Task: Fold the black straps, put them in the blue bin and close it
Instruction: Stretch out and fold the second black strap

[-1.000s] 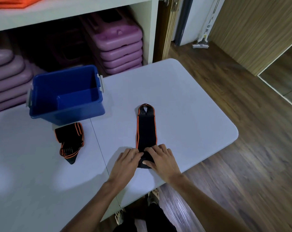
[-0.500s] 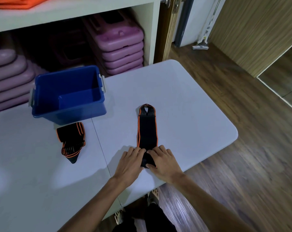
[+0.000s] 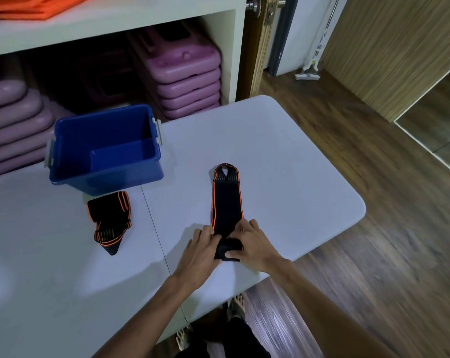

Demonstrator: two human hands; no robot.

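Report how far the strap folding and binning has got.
Done: one black strap lies bundled on the table in front of the blue bin. In hand: left hand and right hand roll the near end of the second strap. Left: both straps go in the empty bin; no lid in view.
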